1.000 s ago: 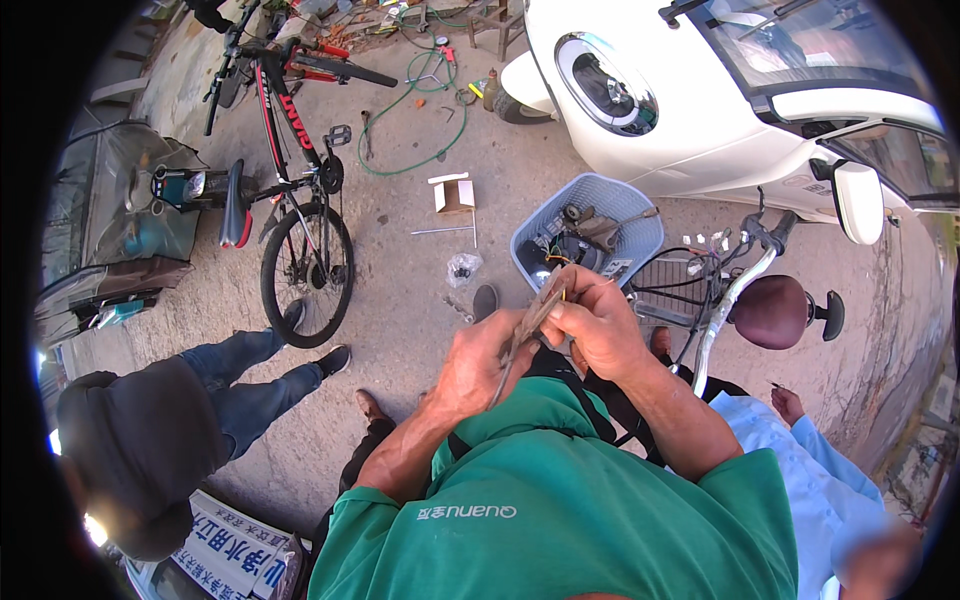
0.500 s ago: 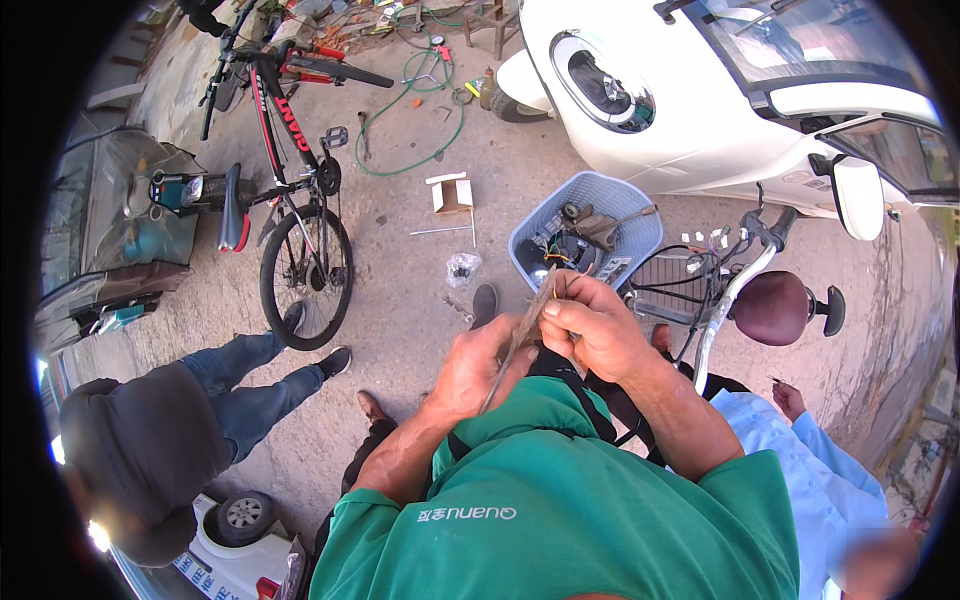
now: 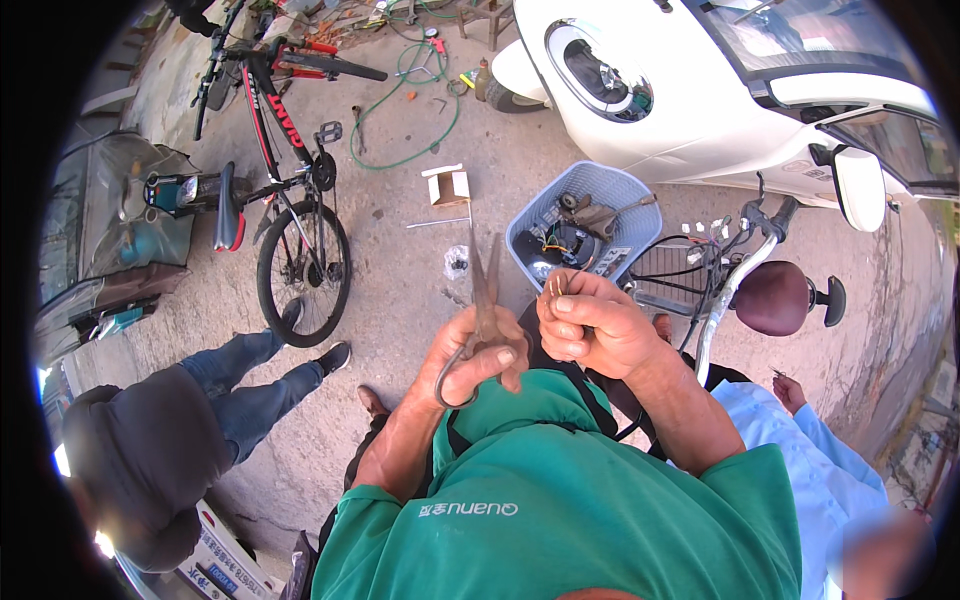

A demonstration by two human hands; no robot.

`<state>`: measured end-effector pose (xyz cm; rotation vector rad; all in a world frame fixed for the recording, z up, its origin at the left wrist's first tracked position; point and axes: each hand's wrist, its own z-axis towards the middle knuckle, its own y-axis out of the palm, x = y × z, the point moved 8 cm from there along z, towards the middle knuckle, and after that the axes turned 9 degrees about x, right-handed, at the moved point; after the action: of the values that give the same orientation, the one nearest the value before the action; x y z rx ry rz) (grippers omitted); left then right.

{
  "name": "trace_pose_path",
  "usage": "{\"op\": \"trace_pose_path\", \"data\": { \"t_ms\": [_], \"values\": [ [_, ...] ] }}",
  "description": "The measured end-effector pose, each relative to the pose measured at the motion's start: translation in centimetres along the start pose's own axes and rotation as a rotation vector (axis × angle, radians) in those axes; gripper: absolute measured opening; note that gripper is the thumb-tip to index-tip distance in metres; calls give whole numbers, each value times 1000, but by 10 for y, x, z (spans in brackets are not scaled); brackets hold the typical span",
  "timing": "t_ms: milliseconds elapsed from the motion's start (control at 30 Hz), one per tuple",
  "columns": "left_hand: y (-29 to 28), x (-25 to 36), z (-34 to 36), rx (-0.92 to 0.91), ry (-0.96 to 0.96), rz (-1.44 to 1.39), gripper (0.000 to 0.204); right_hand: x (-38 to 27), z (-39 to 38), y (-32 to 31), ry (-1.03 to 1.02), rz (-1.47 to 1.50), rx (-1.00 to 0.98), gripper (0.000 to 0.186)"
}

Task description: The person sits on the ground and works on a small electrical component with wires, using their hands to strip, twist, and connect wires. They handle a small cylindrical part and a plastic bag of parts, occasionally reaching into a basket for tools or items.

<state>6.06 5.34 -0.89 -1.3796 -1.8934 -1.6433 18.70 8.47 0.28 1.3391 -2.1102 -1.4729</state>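
Observation:
My left hand (image 3: 462, 362) is wrapped round a worn pair of metal scissors (image 3: 487, 290). Their blades point away from me and stand slightly apart, and one finger loop shows below the thumb. To the right, my right hand (image 3: 605, 328) is closed, thumb against forefinger. A thin, brassy-looking wire end (image 3: 559, 288) shows at its fingertips; the rest is hidden by the fingers. The scissors and the right hand are apart. Just beyond my hands stands a blue-grey plastic basket (image 3: 527, 207) with dark motor-like parts, coloured wires and tools in it.
A bicycle front with a brown saddle (image 3: 772, 303) is at the right, below a white vehicle (image 3: 665, 120). On the concrete lie an open small box (image 3: 447, 188), a plastic bag (image 3: 456, 262) and a green hose (image 3: 405, 163). A black-red bicycle (image 3: 283, 150) and people stand nearby.
The scissors have turned from lying slanted between my hands to pointing away with blades parted. My left hand has drawn apart from the right, which stays pinched in nearly the same place.

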Motion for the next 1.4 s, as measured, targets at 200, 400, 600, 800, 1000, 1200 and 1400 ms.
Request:
{"op": "trace_pose_path", "data": {
  "t_ms": [200, 400, 600, 800, 1000, 1200, 1400],
  "values": [
    [-13, 12, 1, 132, 97, 297, 26, -12, 9, -2, -251, -342, 120, 9],
    [-11, 24, 9, 229, 253, 332, 32, -17, 4, -5, -310, -601, 264, 9],
    [0, 37, 15, 262, 369, 300, 36, -15, 5, -5, -382, -832, 331, 10],
    [-3, 37, 20, 334, 376, 307, 31, -12, 1, -4, -316, -894, 317, 11],
    [-5, 36, 19, 328, 370, 103, 37, -21, -2, 0, -323, -605, 363, 12],
    [-38, 31, 7, 494, 384, 179, 35, -14, -14, 45, -863, -1434, 147, 14],
    [-89, -28, -6, 510, -94, 742, 34, 26, -29, 64, -976, -1553, -117, 19]
  ]
}}
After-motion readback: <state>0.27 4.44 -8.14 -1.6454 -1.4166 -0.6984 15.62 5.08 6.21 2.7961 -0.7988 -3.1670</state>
